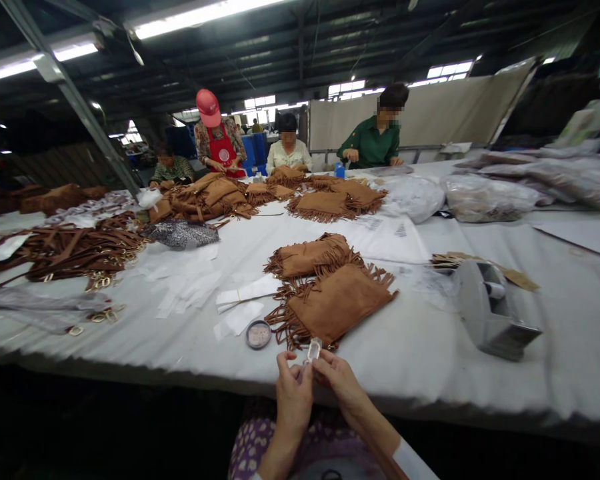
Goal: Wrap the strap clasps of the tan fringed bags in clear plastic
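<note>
Purple cloth with pale spots lies nearest, on the lap of the person; it is cut off by the lower border, and the space around it is too dark to read. Just above are the two hands. Right hand has its grip closed, finger and thumb, on a small ring-shaped piece, pale and shiny, its lower part covered by fingers. Left hand meets it from the other side; I cannot tell if its grip is closed on the piece or only touches it. One brown strap runs along the right forearm, its upper end hidden.

Just beyond the grip lies a fringed brown bag, partly covering a second fringed bag. To the left of the grip, near, sits a round tin, with white paper strips behind it. Well apart to the right stands a grey tape dispenser; between it and the grip the white surface is open. The near edge of the surface passes behind the hands. Further left, brown straps overlap, so single ones are hard to follow.
</note>
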